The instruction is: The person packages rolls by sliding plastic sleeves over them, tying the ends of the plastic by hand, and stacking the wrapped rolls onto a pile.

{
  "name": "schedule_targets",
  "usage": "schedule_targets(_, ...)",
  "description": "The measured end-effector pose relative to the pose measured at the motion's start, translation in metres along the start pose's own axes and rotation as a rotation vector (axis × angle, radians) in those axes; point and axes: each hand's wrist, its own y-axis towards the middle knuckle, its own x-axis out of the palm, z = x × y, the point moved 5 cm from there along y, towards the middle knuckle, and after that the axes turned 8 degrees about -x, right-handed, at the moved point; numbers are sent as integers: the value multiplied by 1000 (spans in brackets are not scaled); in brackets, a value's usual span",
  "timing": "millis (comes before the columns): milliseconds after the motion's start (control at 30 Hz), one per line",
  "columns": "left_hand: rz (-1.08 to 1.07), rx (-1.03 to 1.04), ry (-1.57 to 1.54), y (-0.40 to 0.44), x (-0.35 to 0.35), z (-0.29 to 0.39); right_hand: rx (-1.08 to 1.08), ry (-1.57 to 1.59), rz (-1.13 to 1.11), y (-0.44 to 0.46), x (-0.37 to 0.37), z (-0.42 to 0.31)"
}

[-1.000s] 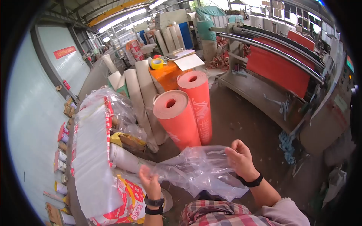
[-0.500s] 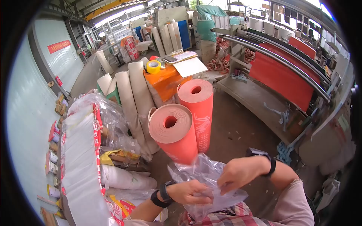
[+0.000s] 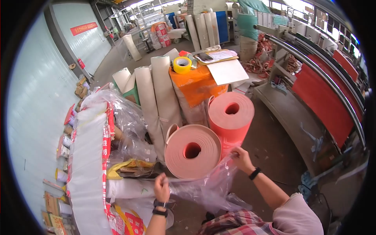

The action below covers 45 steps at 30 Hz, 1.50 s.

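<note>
A clear plastic bag [image 3: 207,190] is stretched between my two hands, low in front of the nearer red roll [image 3: 192,152]. My left hand [image 3: 161,188] pinches its left end, fingers closed. On the right, my right hand [image 3: 242,159] grips the upper right edge, beside the foot of the farther red roll [image 3: 231,113]. Both rolls stand upright side by side, their spiral ends and hollow cores facing up. The plastic overlaps the lower edge of the nearer roll.
Beige rolls [image 3: 147,102] lean behind the red ones. Yellow tape [image 3: 182,65] and a white board [image 3: 228,72] lie on an orange-covered stack [image 3: 196,84]. A plastic-wrapped pile [image 3: 88,156] is at left, a machine with red sheet [image 3: 325,98] at right.
My hands, close together half a second ago, have moved apart and stretched the bag between them. The view has shifted, and the red rolls now appear nearer and seen more from above.
</note>
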Motion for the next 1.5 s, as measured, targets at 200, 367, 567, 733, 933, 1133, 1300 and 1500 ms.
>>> schedule_targets(200, -1, -441, -447, 127, 55, -39, 220, 566, 201, 89, 60, 19)
schedule_targets(367, -418, -665, -744, 64, 51, -22, 591, 824, -22, 55, 39, 10)
schedule_targets(567, -498, -231, -62, 20, 56, -1, 563, 667, -352, 23, 20, -3)
schedule_targets(733, -685, -562, -744, 2, 47, -18, 792, 1051, -538, 17, 13, -28)
schedule_targets(933, -1300, -736, -572, -11, 65, 0, 776, 1590, -779, 12, 26, -17)
schedule_targets(1133, -1513, -478, 266, -37, 60, 37, 869, 1231, -1050, -15, 22, -16)
schedule_targets(1300, -1690, -582, 276, -74, 62, 25, 826, 1160, -1103, -20, 34, -48)
schedule_targets(1500, -1348, -266, -97, -91, 46, 24, 872, 924, -1108, -31, 31, -43)
